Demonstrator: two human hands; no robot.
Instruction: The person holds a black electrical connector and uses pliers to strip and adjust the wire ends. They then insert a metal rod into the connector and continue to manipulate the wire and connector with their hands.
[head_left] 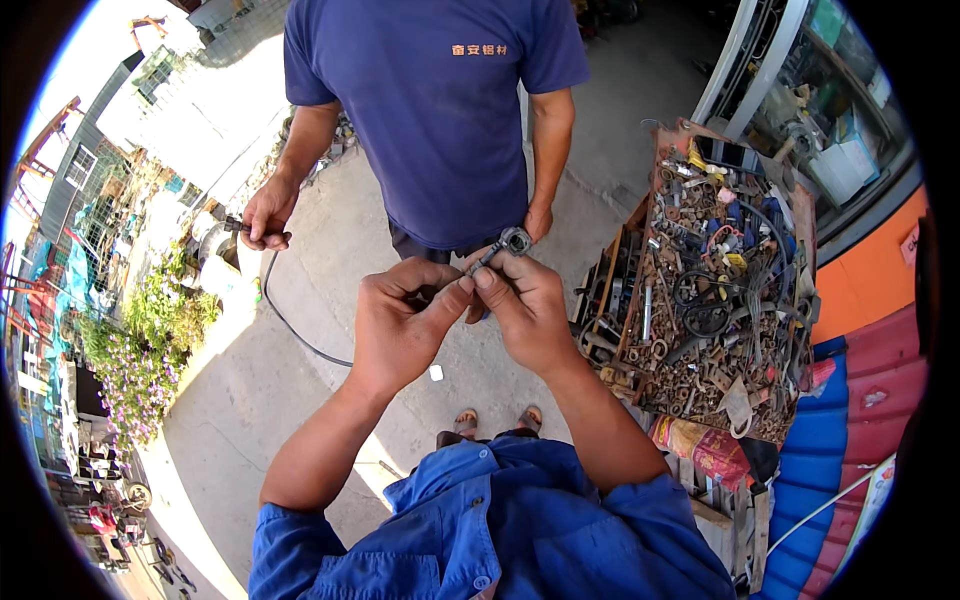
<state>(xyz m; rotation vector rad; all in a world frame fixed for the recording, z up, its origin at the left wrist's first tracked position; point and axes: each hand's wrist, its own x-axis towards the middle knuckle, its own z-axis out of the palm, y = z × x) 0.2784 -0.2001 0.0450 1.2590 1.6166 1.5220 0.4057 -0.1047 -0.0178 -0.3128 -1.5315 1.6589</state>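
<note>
My left hand (402, 318) and my right hand (528, 312) meet in front of my chest, thumb tips almost touching. Both are closed in a pinch around a dark fitting with a ring-shaped metal head (515, 240) and a short stem (484, 260). The ring head sticks out beyond my right fingers; the stem's lower end is hidden between my fingertips. A thin black cable (290, 325) curves from a co-worker's hand (268, 212) and passes out of sight behind my left forearm. Whether it joins the fitting cannot be made out.
A co-worker in a dark blue T-shirt (430, 130) stands facing me. At right, a bench (648, 250) is heaped with bolts, nuts and metal parts, black-handled scissors (703, 300) and a phone (728, 155). Flowering plants (150, 370) grow at left; a white scrap (436, 373) lies on the concrete.
</note>
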